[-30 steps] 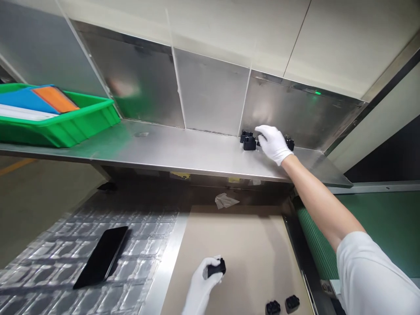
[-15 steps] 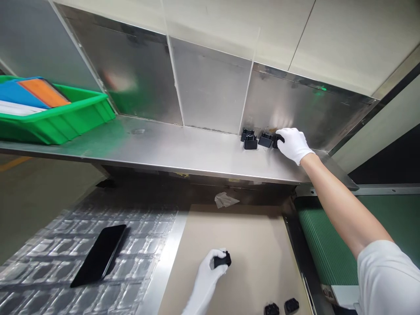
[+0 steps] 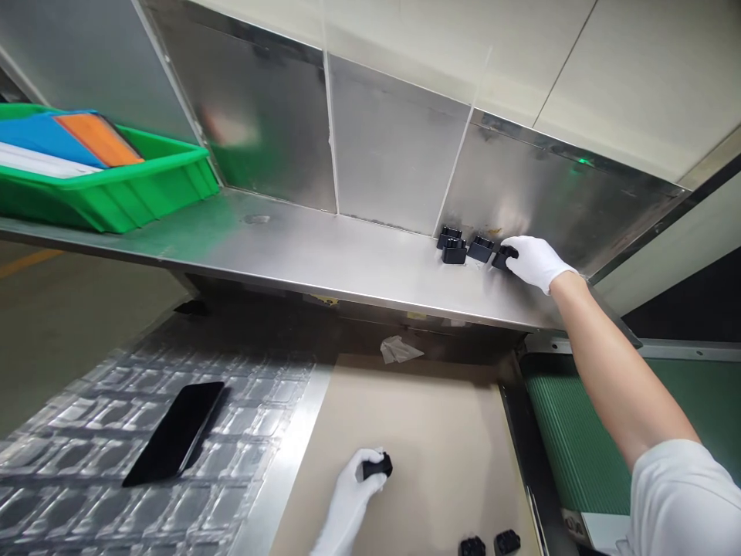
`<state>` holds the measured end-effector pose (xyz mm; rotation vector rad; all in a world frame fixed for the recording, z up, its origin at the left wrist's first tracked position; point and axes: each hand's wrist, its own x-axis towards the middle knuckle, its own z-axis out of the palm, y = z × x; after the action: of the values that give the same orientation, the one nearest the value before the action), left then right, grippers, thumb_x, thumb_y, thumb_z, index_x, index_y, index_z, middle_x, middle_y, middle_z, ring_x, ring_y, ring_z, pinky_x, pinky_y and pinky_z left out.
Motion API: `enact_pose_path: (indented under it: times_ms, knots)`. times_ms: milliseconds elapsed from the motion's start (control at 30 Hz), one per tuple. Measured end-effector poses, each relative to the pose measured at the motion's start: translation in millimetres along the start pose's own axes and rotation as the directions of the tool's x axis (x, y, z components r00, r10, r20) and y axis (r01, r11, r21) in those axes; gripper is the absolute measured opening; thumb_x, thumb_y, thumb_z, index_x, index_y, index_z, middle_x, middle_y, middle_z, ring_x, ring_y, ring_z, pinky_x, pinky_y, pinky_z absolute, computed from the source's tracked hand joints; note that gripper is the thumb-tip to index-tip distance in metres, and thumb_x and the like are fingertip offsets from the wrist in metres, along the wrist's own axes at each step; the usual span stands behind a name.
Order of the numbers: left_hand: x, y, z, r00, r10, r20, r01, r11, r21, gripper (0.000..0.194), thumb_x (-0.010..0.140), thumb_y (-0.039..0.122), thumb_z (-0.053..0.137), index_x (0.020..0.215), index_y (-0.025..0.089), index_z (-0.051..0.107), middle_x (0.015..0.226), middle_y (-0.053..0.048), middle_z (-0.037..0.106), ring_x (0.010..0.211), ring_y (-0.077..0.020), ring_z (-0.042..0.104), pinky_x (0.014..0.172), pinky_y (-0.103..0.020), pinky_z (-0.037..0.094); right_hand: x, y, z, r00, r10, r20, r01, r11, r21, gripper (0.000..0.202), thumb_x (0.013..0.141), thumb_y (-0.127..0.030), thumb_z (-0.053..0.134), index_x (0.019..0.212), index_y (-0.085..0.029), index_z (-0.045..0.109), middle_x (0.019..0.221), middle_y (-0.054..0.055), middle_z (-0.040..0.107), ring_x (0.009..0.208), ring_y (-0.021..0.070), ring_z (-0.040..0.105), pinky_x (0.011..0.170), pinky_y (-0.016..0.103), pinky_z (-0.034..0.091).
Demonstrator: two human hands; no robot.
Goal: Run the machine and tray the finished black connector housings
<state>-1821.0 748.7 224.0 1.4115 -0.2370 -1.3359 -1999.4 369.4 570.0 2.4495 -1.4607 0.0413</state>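
My left hand (image 3: 350, 488), in a white glove, is closed around a small black plastic block (image 3: 379, 466) above the tan mat. On the metal shelf at the right, my right hand (image 3: 537, 263), also white-gloved, pinches another black block (image 3: 504, 257); its fingers partly cover it. Beside that, several similar pieces stand on the shelf, among them a tilted black block (image 3: 480, 249) and an upright one with prongs on top (image 3: 455, 251). Two more black blocks, one knobbly (image 3: 472, 547) and one to its right (image 3: 508, 542), lie at the mat's lower right.
A green bin (image 3: 167, 181) with blue and orange folders occupies the shelf's left end. Below, a black phone (image 3: 174, 434) rests on clear plastic trays (image 3: 231, 506). Crumpled tissue (image 3: 399, 350) lies at the back of the tan mat (image 3: 440, 432). A green ribbed belt (image 3: 584, 432) runs at right.
The view has shifted slightly. My right hand has drawn its block a little to the right, away from the neighbouring pieces. My left hand has moved slightly left, still holding its block.
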Motion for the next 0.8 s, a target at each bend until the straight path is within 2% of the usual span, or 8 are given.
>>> enact_pose_path:
  times_ms: [100, 233, 400, 500, 567, 667, 733, 800]
  knots:
    - [6.0, -3.9, -6.5, 0.999, 0.039, 0.033, -0.041, 0.997, 0.059, 0.027, 0.050, 0.028, 0.071, 0.075, 0.019, 0.065, 0.104, -0.010, 0.071, 0.094, -0.0262, 0.063, 0.071, -0.030, 0.046, -17.0, 0.4, -1.8, 0.999, -0.029, -0.031, 0.030, 0.999, 0.029, 0.038, 0.090, -0.023, 0.054, 0.122, -0.021, 0.075, 0.119, 0.012, 0.076, 0.104, 0.0315, 0.070, 0.089, 0.039, 0.051]
    - [6.6, 3.9, -7.0, 0.993, 0.059, 0.098, -0.069, 0.992, 0.105, 0.027, 0.053, 0.027, 0.069, 0.078, 0.020, 0.064, 0.102, -0.008, 0.069, 0.100, -0.0258, 0.060, 0.076, -0.029, 0.046, -34.8, -21.9, -7.9, 0.993, -0.085, -0.076, 0.092, 0.991, 0.095, 0.036, 0.093, -0.023, 0.053, 0.120, -0.021, 0.077, 0.119, 0.009, 0.078, 0.106, 0.0290, 0.071, 0.090, 0.035, 0.051]
    - [8.5, 15.5, 2.0, 0.987, 0.072, 0.140, -0.088, 0.990, 0.109, 0.028, 0.055, 0.027, 0.069, 0.081, 0.020, 0.064, 0.101, -0.006, 0.068, 0.102, -0.0249, 0.059, 0.080, -0.029, 0.046, -25.5, -54.4, -3.3, 0.981, -0.132, -0.142, 0.143, 0.987, 0.068, 0.037, 0.097, -0.026, 0.052, 0.126, -0.020, 0.074, 0.123, 0.012, 0.077, 0.109, 0.0300, 0.070, 0.093, 0.038, 0.051]
    - [11.4, 14.4, 3.3, 0.986, 0.092, 0.140, -0.108, 0.988, 0.108, 0.028, 0.053, 0.027, 0.069, 0.080, 0.020, 0.064, 0.097, -0.006, 0.068, 0.101, -0.0250, 0.060, 0.081, -0.030, 0.047, -19.2, -59.2, 0.4, 0.974, -0.126, -0.186, 0.130, 0.992, 0.007, 0.038, 0.097, -0.025, 0.049, 0.126, -0.021, 0.074, 0.124, 0.012, 0.076, 0.109, 0.0324, 0.071, 0.094, 0.043, 0.052]
    - [14.0, 8.3, -0.4, 0.989, 0.090, 0.119, -0.103, 0.989, 0.110, 0.029, 0.053, 0.028, 0.069, 0.081, 0.020, 0.065, 0.098, -0.007, 0.069, 0.099, -0.0254, 0.061, 0.081, -0.030, 0.048, -19.3, -48.4, -0.2, 0.964, -0.117, -0.238, 0.126, 0.992, 0.022, 0.040, 0.097, -0.025, 0.048, 0.128, -0.021, 0.073, 0.129, 0.011, 0.075, 0.114, 0.0330, 0.070, 0.097, 0.045, 0.053]
    - [18.7, -7.6, -10.6, 0.995, 0.070, 0.069, -0.077, 0.990, 0.118, 0.031, 0.051, 0.030, 0.070, 0.080, 0.019, 0.066, 0.102, -0.009, 0.071, 0.093, -0.0253, 0.062, 0.076, -0.031, 0.049, -20.5, -9.6, -3.3, 0.948, 0.008, -0.317, 0.020, 0.996, 0.083, 0.048, 0.091, -0.017, 0.050, 0.134, -0.019, 0.072, 0.139, 0.012, 0.070, 0.123, 0.0326, 0.067, 0.105, 0.044, 0.053]
    - [21.3, -19.5, -17.2, 0.997, 0.052, 0.052, -0.057, 0.991, 0.119, 0.032, 0.051, 0.030, 0.071, 0.079, 0.018, 0.067, 0.102, -0.009, 0.071, 0.084, -0.0223, 0.061, 0.071, -0.030, 0.048, -19.5, 21.3, -3.1, 0.957, 0.086, -0.277, -0.065, 0.994, 0.084, 0.055, 0.085, -0.013, 0.055, 0.137, -0.017, 0.070, 0.142, 0.014, 0.067, 0.120, 0.0328, 0.068, 0.106, 0.044, 0.053]
    - [22.6, -28.2, -20.8, 0.998, 0.023, 0.050, -0.029, 0.993, 0.112, 0.032, 0.051, 0.029, 0.071, 0.080, 0.018, 0.068, 0.099, -0.008, 0.071, 0.078, -0.0196, 0.060, 0.068, -0.030, 0.048, -17.1, 45.0, 1.3, 0.982, 0.096, -0.163, -0.085, 0.994, 0.073, 0.057, 0.083, -0.015, 0.059, 0.138, -0.016, 0.070, 0.141, 0.016, 0.067, 0.114, 0.0319, 0.069, 0.104, 0.042, 0.054]
